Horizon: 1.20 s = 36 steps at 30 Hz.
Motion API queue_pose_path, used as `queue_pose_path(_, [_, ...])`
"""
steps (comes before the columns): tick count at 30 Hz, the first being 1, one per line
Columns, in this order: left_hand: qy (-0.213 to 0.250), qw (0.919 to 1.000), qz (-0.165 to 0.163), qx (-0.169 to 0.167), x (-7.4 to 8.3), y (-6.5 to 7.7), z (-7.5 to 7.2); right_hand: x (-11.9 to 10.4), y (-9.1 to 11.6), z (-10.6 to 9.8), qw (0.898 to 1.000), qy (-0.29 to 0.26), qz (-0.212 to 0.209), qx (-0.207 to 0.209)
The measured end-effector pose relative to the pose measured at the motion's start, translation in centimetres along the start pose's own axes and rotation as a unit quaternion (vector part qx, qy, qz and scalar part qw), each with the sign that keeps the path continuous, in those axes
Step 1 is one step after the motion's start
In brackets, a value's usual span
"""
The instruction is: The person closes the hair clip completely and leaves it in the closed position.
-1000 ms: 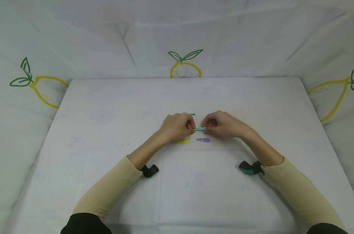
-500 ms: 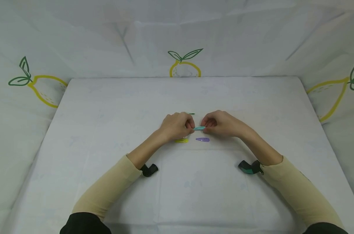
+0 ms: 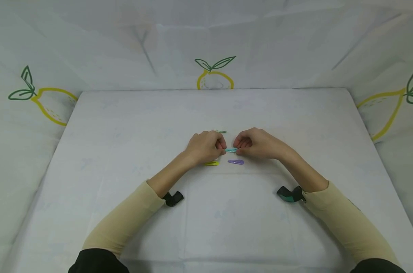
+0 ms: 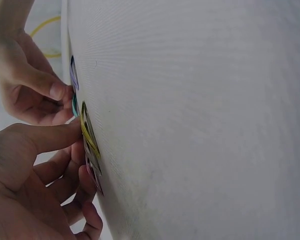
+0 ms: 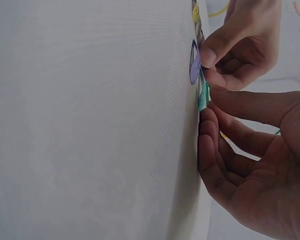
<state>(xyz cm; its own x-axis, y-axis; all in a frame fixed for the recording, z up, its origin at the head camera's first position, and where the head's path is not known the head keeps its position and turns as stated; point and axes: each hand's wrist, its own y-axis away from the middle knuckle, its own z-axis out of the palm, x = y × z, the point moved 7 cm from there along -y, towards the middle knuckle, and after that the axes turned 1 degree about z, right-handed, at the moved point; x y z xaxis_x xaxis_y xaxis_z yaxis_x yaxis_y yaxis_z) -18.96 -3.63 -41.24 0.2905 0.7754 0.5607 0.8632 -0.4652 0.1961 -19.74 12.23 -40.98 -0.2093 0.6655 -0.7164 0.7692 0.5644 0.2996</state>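
A teal snap hair clip (image 3: 231, 150) lies crosswise between my hands, low over the white tabletop. My left hand (image 3: 206, 146) pinches its left end with thumb and fingers. At its other end, the right hand (image 3: 257, 144) holds it between thumb and curled fingers. The fingertips hide both ends of the clip. Nearer to me, a purple hair clip (image 3: 236, 162) lies on the table. A yellow hair clip (image 3: 211, 163) is partly covered by my left hand. In the left wrist view, a pinkish clip (image 4: 93, 177) shows beside the left fingers.
Beyond my left hand lies a thin green clip (image 3: 221, 131). The white table (image 3: 226, 220) is bounded by a pale cloth backdrop (image 3: 278, 49) with lemon drawings behind and at both sides. Dark wrist cameras (image 3: 173, 198) hang below both cuffs.
Both hands stay almost in place on the teal hair clip. The clip now looks flatter and more level between the fingertips. The whole head view has shifted slightly.
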Motion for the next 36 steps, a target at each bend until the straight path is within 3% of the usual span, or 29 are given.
queue_pose_path(16, [-0.006, 1.0, -0.005, 0.002, -0.05, 0.26, -0.41, -0.11, -0.2, -0.09, 1.0, -0.005, -0.002, -0.003])
queue_pose_path(36, [0.015, 0.9999, 0.007, 0.002, -0.15, 0.14, 0.08, 0.03, 0.15, 0.0, 1.0, 0.001, -0.019, 0.003])
